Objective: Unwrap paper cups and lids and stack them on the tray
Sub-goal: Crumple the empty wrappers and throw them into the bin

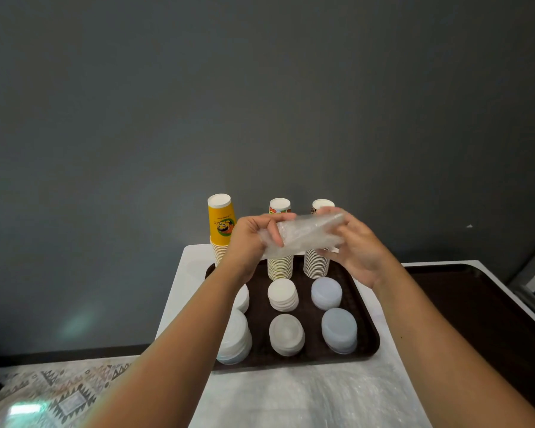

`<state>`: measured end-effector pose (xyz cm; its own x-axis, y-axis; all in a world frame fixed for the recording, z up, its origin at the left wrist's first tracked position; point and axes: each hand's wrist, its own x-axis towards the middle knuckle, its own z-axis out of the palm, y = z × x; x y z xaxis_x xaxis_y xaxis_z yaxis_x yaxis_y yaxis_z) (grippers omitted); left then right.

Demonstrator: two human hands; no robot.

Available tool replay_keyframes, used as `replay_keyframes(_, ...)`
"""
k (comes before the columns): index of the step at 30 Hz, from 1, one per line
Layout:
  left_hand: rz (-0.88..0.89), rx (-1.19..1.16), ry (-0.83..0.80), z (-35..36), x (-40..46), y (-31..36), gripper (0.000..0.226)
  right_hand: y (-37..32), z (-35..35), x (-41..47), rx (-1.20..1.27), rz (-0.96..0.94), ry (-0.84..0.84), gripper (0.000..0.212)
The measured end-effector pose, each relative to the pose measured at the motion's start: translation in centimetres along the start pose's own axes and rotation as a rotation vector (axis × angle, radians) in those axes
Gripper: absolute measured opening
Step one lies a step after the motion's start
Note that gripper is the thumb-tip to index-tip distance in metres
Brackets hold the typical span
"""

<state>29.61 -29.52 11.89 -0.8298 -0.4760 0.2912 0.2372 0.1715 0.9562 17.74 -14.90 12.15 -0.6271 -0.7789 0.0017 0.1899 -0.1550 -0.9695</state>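
Nearest me, a white sheet covers the counter (306, 396), with a patterned cloth (59, 393) off to the left. On the sheet sits a dark brown tray (365, 307). Its near row holds three stacks of lids: a tall translucent one (233, 338) at the left, partly behind the forearm, a whitish one (286, 334) in the middle, and a bluish one (339, 330) at the right. Behind them come more lid stacks, a white one (282, 294) in the centre and a pale one (326, 293) to its right. Above the tray, both hands hold a crumpled clear plastic wrapper (303, 234) between them: the left hand (254, 239) grips its left end with fingers curled over it, the right hand (355, 245) pinches the right end. At the tray's far edge stand three upside-down cup stacks: yellow (219, 222), then two smaller printed ones (279, 267) (315, 264), against a grey wall (260, 88).
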Motion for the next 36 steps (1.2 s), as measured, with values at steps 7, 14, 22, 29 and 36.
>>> replay_keyframes(7,0.206,0.388,-0.011,0.8,0.3,0.0,0.041,0.3,0.8,-0.2,0.191,0.092,0.104,0.040)
replay_keyframes(14,0.073,0.487,-0.447,0.4,0.0,1.8,0.088,0.1,-0.1,-0.2,-0.233,-0.298,0.349,0.024)
replay_keyframes(22,-0.036,0.455,-0.261,2.5,-0.1,1.7,0.057,-0.3,2.2,-0.3,-0.465,-0.425,0.207,0.025)
replay_keyframes(29,-0.195,0.220,-0.349,1.8,0.0,1.5,0.027,-1.2,1.8,-0.8,-0.358,-0.421,0.262,0.015)
replay_keyframes(36,-0.096,0.100,-0.238,1.9,0.1,1.3,0.032,-0.8,1.5,-0.6,0.004,-0.128,0.348,0.016)
